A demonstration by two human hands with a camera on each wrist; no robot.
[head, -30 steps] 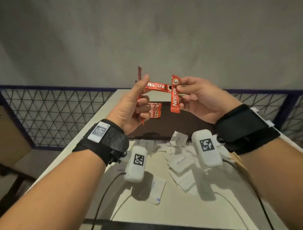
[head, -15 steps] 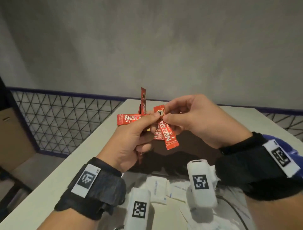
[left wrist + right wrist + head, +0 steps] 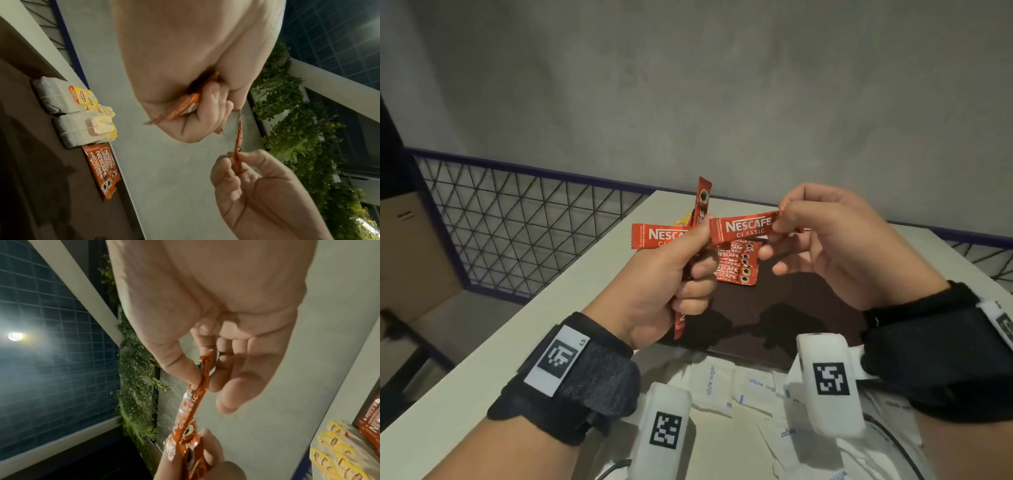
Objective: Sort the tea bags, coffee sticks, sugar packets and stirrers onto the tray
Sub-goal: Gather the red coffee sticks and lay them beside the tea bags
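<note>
My left hand (image 3: 688,253) grips a fan of three red Nescafe coffee sticks (image 3: 657,234), one upright, one level, one pointing down. My right hand (image 3: 777,222) pinches the right end of another coffee stick (image 3: 746,228), which lies level with its left end against my left thumb. In the right wrist view thumb and forefinger (image 3: 185,368) clamp that stick (image 3: 195,395). Below both hands lies the dark brown tray (image 3: 791,308), with a stack of coffee sticks (image 3: 738,263) and, in the left wrist view, tea bags (image 3: 78,110) with yellow tags beside it. White sugar packets (image 3: 712,380) lie on the table in front of the tray.
The white table (image 3: 517,335) ends at its left edge beside a black wire-mesh fence (image 3: 517,222). A grey wall stands behind the table. White tagged camera units (image 3: 825,377) hang under both wrists over the sugar packets. Cables run across the near table.
My right hand has swung its coffee stick from hanging downward to level and moved right. My left hand keeps its grip on the fanned sticks.
</note>
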